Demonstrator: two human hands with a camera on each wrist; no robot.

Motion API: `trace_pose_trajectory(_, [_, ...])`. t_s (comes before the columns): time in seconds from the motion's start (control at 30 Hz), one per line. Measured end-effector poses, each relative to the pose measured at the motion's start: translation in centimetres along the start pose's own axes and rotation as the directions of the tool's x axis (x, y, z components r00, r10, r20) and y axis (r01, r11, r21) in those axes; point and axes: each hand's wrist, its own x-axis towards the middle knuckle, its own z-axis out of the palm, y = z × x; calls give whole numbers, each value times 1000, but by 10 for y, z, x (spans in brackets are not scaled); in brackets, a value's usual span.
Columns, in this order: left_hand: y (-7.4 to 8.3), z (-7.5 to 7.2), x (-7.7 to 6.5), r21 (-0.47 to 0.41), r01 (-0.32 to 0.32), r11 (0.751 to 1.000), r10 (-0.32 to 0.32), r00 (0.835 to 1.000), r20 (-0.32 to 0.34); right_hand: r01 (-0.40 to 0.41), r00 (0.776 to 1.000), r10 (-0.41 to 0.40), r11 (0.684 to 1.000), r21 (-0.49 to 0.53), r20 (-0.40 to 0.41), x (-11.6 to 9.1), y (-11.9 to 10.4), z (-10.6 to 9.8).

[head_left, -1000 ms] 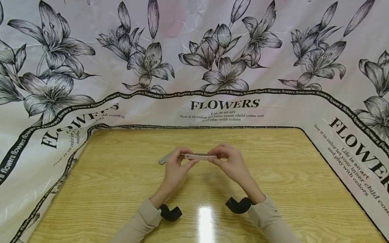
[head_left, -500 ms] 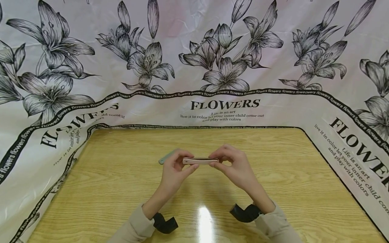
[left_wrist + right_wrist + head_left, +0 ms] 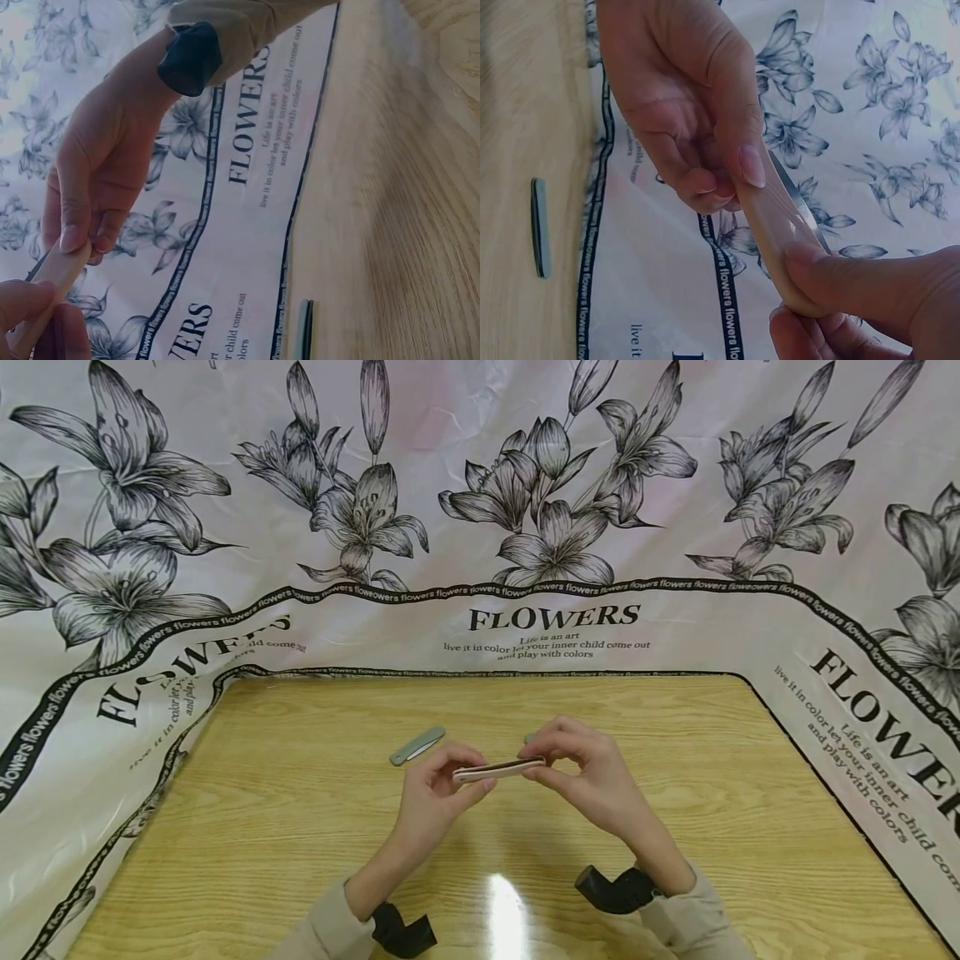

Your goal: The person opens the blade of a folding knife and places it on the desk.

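Pale pink, slim, gently bowed folding knife (image 3: 498,770): held up above the table between my two hands, tilted a little, with grey metal showing along one edge.
Left hand (image 3: 431,789): pinching one end between thumb and fingers.
Right hand (image 3: 588,768): pinching the other end likewise.
Yellow-tan, wood-grained tabletop (image 3: 285,827): broad and glossy, with a white patch of glare (it washes out the grain) between my forearms.
Grey-green, slim folding knife (image 3: 417,746): lying slantwise on the wood, just beyond my left hand, a bright metal strip along its side.
Grey-green scrap of something (image 3: 529,738): peeping out behind my right fingers, too hidden to make out.
White, creased cloth backdrop (image 3: 720,635): standing at the back and both sides, printed with black line-drawn lilies, wavy black borders and the word FLOWERS (the left lettering is rumpled).
Beige cloth sleeves (image 3: 693,914): at both wrists, beside black, bent, tube-like mounts (image 3: 618,892).
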Motion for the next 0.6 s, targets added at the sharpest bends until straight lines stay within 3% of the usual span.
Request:
trace_pose_trajectory(0.27, [3,2,-5,-67,59,996,-58,998,21,51,999,-51,999,9,10,-3,-5,-4])
trace_pose_trajectory(0.4, [4,3,-7,-105,100,989,-92,992,82,61,998,-63,997,50,26,-4,-6,-6])
trace_pose_trajectory(0.6, [3,2,-9,-187,165,968,-125,971,205,101,991,-108,990,97,75,-5,-5,-11])
